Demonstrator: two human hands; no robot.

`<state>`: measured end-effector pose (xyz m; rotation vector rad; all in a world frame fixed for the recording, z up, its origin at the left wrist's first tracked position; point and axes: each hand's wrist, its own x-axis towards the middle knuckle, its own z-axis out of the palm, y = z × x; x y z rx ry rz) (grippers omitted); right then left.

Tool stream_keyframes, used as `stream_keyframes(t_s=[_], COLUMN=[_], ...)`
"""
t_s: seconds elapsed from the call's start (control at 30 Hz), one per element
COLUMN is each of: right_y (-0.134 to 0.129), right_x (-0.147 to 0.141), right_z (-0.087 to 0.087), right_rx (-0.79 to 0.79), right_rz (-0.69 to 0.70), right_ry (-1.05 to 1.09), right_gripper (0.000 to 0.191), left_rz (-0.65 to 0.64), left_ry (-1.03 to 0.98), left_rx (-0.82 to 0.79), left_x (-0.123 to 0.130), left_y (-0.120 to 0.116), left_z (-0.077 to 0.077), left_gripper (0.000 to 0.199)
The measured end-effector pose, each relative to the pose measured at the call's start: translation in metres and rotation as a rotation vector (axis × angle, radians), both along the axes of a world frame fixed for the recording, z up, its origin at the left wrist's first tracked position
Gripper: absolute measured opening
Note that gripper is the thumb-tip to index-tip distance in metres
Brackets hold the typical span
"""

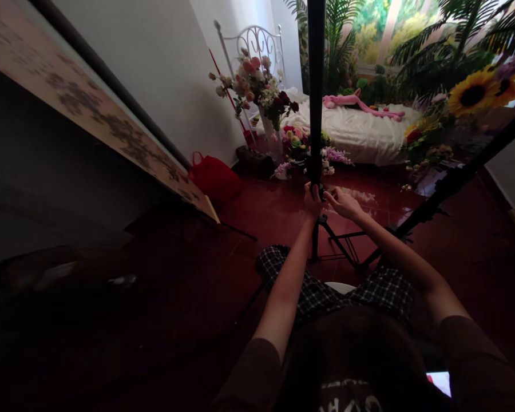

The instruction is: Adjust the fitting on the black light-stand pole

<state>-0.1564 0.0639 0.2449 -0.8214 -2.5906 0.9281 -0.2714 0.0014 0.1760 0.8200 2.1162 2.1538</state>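
A black light stand [316, 86] rises upright right in front of me, its thin legs [345, 246] spread on the floor. My left hand [312, 201] is wrapped around its pole, low down by a dark collar. Beside that collar, on the pole's right side, my right hand [344, 203] has its thumb and fingers pinched together. What sits between those fingertips is too small and dark to make out. A second black stand pole [467, 174] slants across the right side, apart from both hands.
A tall printed panel [124, 123] leans in from the left, with a red bag [214, 178] beside its lower end. Vases of flowers [261, 86], a bed [356, 134] with a pink plush toy [347, 101], and sunflowers [474, 94] stand beyond. The floor [266, 209] is red tile.
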Motion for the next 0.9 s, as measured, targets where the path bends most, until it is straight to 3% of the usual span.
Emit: stream_keyframes(t_s=[0.13, 0.27, 0.33, 0.4, 0.53, 0.63, 0.73, 0.83, 0.9], right_y=[0.002, 0.005, 0.007, 0.008, -0.001, -0.017, -0.029, -0.021, -0.004], right_x=[0.004, -0.001, -0.008, -0.016, -0.015, 0.015, 0.070, 0.133, 0.172], right_z=[0.002, -0.005, -0.009, -0.013, -0.014, -0.021, -0.040, -0.062, -0.070], right_rx=[0.348, 0.393, 0.225, -0.040, -0.540, -0.759, -0.785, -0.721, -0.660], right_rz=[0.066, 0.064, 0.016, -0.025, -0.022, -0.032, -0.086, -0.285, -0.472], right_ry=[-0.057, -0.009, 0.032, 0.070, 0.162, 0.268, 0.350, 0.474, 0.571], right_gripper=[0.038, 0.040, 0.054, 0.068, 0.071, 0.067, 0.065, 0.060, 0.053], left_rz=[-0.006, -0.028, -0.033, -0.040, -0.051, 0.004, 0.166, 0.396, 0.396], left_ry=[-0.006, -0.029, -0.025, -0.011, -0.011, -0.022, -0.056, -0.155, -0.215], left_rx=[0.003, 0.005, 0.021, 0.030, 0.015, 0.023, 0.057, 0.038, 0.006], left_x=[-0.001, -0.002, -0.002, -0.002, -0.003, 0.004, 0.029, 0.077, 0.116], left_y=[0.000, 0.001, 0.002, 0.002, 0.000, -0.004, -0.010, -0.008, 0.002], left_z=[0.001, -0.001, -0.003, -0.004, 0.000, 0.001, -0.012, -0.038, -0.050], left_gripper=[0.045, 0.048, 0.049, 0.051, 0.052, 0.051, 0.047, 0.042, 0.042])
